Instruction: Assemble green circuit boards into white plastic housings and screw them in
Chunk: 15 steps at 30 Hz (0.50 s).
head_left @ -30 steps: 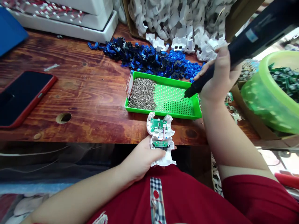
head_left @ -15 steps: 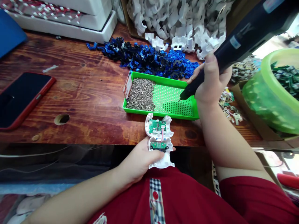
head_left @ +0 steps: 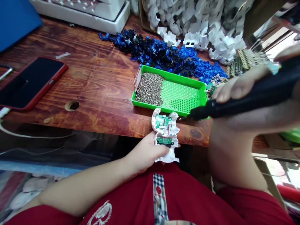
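My left hand (head_left: pixel 147 151) is closed on a white plastic housing (head_left: pixel 172 155) at the table's front edge, thumb laid across its lower part. Two green circuit boards sit in the housing, the larger board (head_left: pixel 161 121) above and a smaller board (head_left: pixel 164 140) below, joined by thin wires. My right hand (head_left: pixel 248 103), blurred, is wrapped round a black electric screwdriver (head_left: pixel 253 97). The screwdriver lies nearly level, its tip pointing left, close to the right side of the housing and apart from it. Behind both is a green tray (head_left: pixel 171 110) with many small screws (head_left: pixel 150 89) in its left part.
A phone in a red case (head_left: pixel 30 84) lies at left, near a hole (head_left: pixel 72 106) in the wooden table (head_left: pixel 100 84). Blue and black plastic parts (head_left: pixel 159 56) are heaped behind the tray. White shells (head_left: pixel 194 22) pile up at the back, and a white foam box (head_left: pixel 93 18) stands back left.
The screwdriver has swung from above the tray down towards the housing, from steep to nearly level. My left hand keeps its hold on the housing. The view has shifted slightly.
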Tool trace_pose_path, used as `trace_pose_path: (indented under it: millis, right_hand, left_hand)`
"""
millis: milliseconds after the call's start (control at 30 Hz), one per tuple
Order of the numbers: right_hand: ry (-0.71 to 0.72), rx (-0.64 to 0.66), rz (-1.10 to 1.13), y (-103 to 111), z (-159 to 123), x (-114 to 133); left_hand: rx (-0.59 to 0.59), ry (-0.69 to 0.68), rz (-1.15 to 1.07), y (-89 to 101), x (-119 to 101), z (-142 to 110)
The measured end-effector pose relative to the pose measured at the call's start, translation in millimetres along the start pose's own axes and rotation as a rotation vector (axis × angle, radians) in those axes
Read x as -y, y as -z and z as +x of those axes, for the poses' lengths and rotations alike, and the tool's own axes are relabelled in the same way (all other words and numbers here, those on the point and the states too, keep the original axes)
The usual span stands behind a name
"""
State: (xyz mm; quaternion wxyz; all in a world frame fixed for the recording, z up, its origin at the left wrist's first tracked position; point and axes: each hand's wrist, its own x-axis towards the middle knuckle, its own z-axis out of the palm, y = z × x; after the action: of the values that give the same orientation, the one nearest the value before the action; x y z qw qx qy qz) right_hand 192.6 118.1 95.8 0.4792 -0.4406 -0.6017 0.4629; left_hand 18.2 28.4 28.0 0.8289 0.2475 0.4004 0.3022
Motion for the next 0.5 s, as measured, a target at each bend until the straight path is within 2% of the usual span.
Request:
trace_pose_path:
  millis: [133, 233, 367, 433, 500]
  right_hand:
    - [0.014, 0.02, -0.009, -19, -41, 18]
    - [0.098, 0.005, -0.023, -33, -61, 33]
    - [0.291, -0.099, 0.013, -51, -69, 47]
    - [0.259, -0.131, 0.017, -58, -69, 51]
    - [0.192, -0.102, 0.021, -62, -68, 54]
  left_hand:
    - [0.002, -0.04, 0.032, -1.9, 1, 0]
    - [0.012, -0.082, 0.041, -2.6, 0, 1]
    - [0.051, -0.123, 0.081, -1.4, 0, 1]
    - [0.062, -0.144, 0.079, -1.2, -1, 1]
    - [0.081, -0.168, 0.057, -1.7, -1, 1]
